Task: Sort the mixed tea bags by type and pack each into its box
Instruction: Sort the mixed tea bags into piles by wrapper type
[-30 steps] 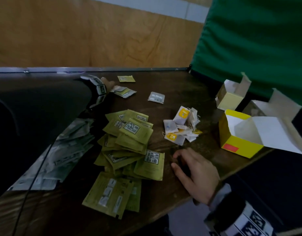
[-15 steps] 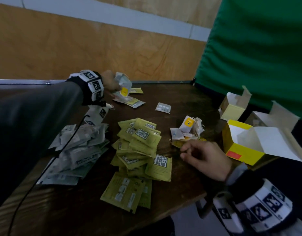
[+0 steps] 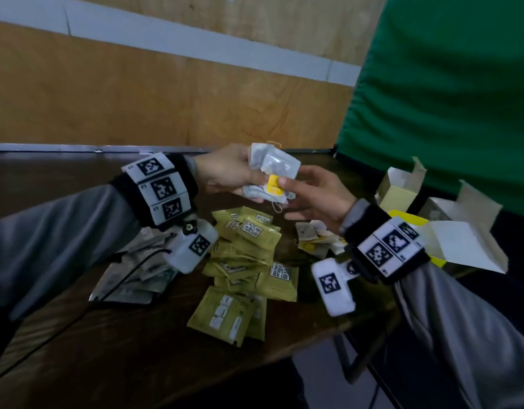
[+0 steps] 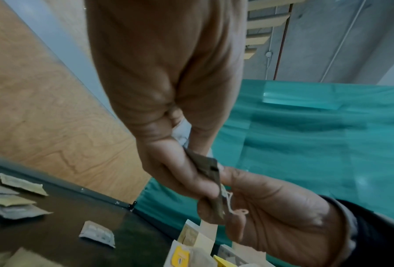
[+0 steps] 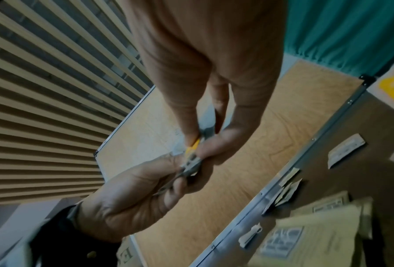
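Observation:
Above the table's middle, my left hand (image 3: 237, 175) grips a small bunch of white tea bags (image 3: 274, 165) with a yellow tag (image 3: 274, 184) and string. My right hand (image 3: 287, 187) meets it from the right and pinches the yellow tag (image 5: 194, 144) between thumb and finger. Below lie a pile of olive-yellow sachets (image 3: 249, 261), a pile of grey sachets (image 3: 136, 276) to the left, and a small heap of white yellow-tagged bags (image 3: 313, 240) to the right. An open yellow box (image 3: 426, 240) stands at the right edge.
Two more open cartons, a pale yellow one (image 3: 399, 187) and a white one (image 3: 458, 208), stand at the back right against a green curtain (image 3: 446, 84). Loose sachets (image 4: 97, 234) lie near the table's far edge. A black cable (image 3: 77, 314) crosses the table at the left.
My left hand lifted the white tagged bags from the far table and carried them right. My right hand rose from the table's front edge and took the yellow tag.

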A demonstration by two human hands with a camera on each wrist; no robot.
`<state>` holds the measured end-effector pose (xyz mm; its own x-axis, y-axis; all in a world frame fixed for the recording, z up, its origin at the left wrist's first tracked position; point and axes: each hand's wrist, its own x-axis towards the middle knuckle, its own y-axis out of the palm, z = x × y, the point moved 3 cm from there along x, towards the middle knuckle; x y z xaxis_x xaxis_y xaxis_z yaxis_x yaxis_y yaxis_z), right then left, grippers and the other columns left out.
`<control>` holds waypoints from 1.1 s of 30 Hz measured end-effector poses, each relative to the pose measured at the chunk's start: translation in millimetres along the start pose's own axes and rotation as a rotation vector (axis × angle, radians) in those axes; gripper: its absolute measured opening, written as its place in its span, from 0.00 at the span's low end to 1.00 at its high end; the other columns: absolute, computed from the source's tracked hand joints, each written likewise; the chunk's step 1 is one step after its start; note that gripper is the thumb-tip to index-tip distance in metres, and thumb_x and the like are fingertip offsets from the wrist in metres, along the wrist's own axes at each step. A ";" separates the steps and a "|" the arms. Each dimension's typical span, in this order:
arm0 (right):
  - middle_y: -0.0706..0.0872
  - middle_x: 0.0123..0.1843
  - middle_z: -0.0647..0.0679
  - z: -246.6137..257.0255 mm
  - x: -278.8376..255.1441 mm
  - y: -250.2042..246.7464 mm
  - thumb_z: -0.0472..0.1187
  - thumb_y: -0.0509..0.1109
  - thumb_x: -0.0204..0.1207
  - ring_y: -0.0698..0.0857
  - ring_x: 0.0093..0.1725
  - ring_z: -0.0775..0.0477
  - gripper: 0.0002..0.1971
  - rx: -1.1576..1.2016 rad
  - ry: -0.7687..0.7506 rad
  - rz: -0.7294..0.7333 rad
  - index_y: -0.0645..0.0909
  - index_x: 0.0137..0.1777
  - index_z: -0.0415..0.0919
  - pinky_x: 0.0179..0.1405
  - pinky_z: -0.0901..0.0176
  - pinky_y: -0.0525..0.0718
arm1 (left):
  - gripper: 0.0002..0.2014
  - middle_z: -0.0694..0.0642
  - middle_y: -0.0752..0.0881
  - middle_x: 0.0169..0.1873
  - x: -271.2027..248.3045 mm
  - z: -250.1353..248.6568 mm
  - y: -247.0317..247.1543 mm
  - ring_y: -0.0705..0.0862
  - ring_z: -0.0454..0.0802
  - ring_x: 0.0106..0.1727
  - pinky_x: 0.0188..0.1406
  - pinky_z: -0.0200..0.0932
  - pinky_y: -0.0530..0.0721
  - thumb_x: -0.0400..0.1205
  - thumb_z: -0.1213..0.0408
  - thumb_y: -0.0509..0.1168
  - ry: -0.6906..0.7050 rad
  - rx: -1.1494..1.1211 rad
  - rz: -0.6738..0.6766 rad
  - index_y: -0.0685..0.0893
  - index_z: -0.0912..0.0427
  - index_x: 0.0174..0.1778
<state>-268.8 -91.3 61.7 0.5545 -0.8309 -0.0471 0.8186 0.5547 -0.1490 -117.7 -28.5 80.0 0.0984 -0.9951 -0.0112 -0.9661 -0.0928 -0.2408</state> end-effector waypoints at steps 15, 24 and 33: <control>0.88 0.46 0.44 -15.5 -8.0 -4.5 0.33 0.73 0.73 0.89 0.33 0.53 0.10 0.154 0.054 -0.067 0.80 0.54 0.39 0.24 0.67 0.83 | 0.10 0.54 0.88 0.46 -17.0 18.0 15.9 0.89 0.42 0.40 0.36 0.34 0.89 0.85 0.67 0.60 -0.108 -0.192 0.023 0.79 0.63 0.62; 0.90 0.40 0.47 -4.5 -5.7 -15.2 0.30 0.77 0.68 0.89 0.31 0.55 0.17 0.068 -0.002 -0.035 0.82 0.57 0.35 0.24 0.68 0.83 | 0.14 0.56 0.88 0.44 -1.1 9.1 31.7 0.88 0.45 0.38 0.30 0.37 0.88 0.81 0.61 0.68 -0.075 -0.163 -0.022 0.82 0.61 0.61; 0.88 0.43 0.43 -11.9 3.7 -72.3 0.32 0.77 0.69 0.87 0.37 0.49 0.08 -0.022 0.000 -0.343 0.81 0.44 0.38 0.27 0.63 0.85 | 0.12 0.60 0.88 0.46 38.1 3.0 59.7 0.87 0.48 0.39 0.37 0.40 0.90 0.80 0.74 0.67 -0.058 -0.147 -0.075 0.85 0.68 0.60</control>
<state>-327.7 -135.1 60.6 0.2472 -0.9689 0.0096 0.9540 0.2416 -0.1778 -170.9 -71.8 62.3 0.1814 -0.9818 -0.0558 -0.9795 -0.1753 -0.0989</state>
